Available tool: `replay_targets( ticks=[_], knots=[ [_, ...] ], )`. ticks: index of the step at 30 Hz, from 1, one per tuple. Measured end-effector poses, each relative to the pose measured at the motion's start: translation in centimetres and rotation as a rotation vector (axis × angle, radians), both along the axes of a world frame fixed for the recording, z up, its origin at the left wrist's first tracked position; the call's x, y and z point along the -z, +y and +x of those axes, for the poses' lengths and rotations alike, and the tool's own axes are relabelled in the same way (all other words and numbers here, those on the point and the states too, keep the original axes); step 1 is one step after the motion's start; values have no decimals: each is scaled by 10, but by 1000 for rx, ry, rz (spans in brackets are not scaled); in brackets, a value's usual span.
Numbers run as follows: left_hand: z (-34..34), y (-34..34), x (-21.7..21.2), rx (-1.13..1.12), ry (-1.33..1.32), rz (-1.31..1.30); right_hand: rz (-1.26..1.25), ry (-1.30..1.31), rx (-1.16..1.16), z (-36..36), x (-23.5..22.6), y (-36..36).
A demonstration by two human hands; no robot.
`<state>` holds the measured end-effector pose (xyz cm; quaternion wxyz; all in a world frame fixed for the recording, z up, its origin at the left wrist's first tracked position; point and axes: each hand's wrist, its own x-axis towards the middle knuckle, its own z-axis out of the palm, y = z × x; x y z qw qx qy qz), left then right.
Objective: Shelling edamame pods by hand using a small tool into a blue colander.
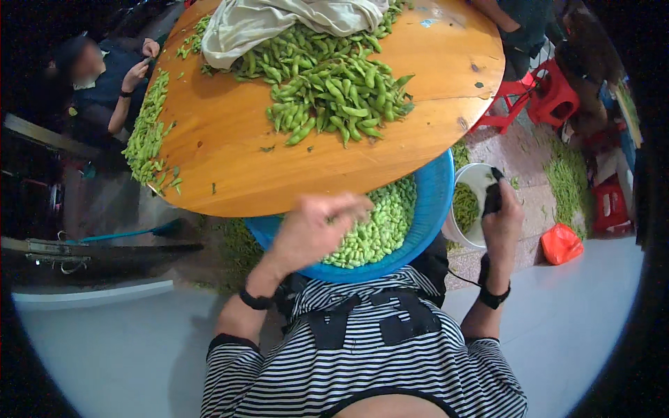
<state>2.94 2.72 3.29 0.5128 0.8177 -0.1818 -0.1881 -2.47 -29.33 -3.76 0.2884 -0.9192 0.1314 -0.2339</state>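
Note:
A blue basin (432,202) full of pale green shelled beans (380,226) rests on my lap, tucked under the edge of a round wooden table (230,139). My left hand (313,230) hovers over the basin's near left side. It is blurred with fingers curled, so whether it holds anything is unclear. My right hand (503,219) is raised to the right of the basin, closed around a small black object (492,198), just above a white bucket (475,182). A heap of green bean pods (334,87) lies on the table.
A pale cloth (279,21) covers the far part of the pod heap. More pods (148,132) line the table's left rim. A seated person (104,80) is at the far left. Red stools (543,97) and an orange bag (561,244) stand on the right floor.

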Motion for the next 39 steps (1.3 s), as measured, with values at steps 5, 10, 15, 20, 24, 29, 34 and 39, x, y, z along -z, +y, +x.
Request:
replay_targets(
  ticks=[5, 10, 15, 20, 24, 29, 34, 39],
  knots=[
    [68, 39, 4, -322, -774, 423, 6, 95, 43, -11, -13, -5],
    [74, 42, 3, -335, -733, 547, 47, 31, -21, -7, -11, 18],
    [62, 32, -12, -475, -375, 359, 384, 28, -268, -1, -33, 54],
    [14, 3, -6, -335, 46, -188, 908, 155, -539, 9, -43, 97],
    [-10, -27, 18, -256, 112, -393, 1253, 309, -653, 13, -46, 103],
    [-19, -36, 25, -254, -169, -199, 1506, 331, -670, 13, -36, 100],
    [-21, -38, 17, -213, -414, -14, 1406, 318, -686, 11, -33, 100],
    [-16, -26, 31, -104, 122, -395, 1430, 310, -741, 9, -30, 95]
  ],
)
